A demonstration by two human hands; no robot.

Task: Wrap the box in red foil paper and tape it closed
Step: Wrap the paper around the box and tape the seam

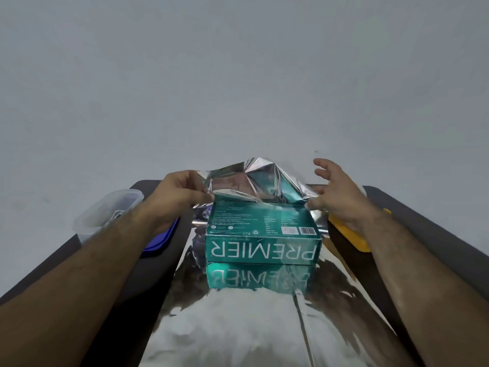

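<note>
Silver-sided foil paper (238, 327) lies nearest the viewer, spread flat along the dark table (412, 234) and mirroring the box above it. Teal box (262, 234), printed "PREMIER" upside down on its near face, rests on the sheet between the two forearms. Beyond the box, the far end of the foil is lifted and crumpled, leaning over the box's rear top edge. Left hand (177, 194): thumb and fingertips pinch the raised foil edge at the box's far left corner. Right hand (341, 197): lower fingers pinch the foil edge at the far right corner, while the upper fingers are spread and curved, apart from the sheet. Outside the left wrist stands a clear plastic container (105, 215), its contents indistinct; under that wrist lies a blue lid (161, 239). Beneath the right palm sits a yellow object (354, 237), partly hidden. Only the foil's silver face shows; no red side is visible.
</note>
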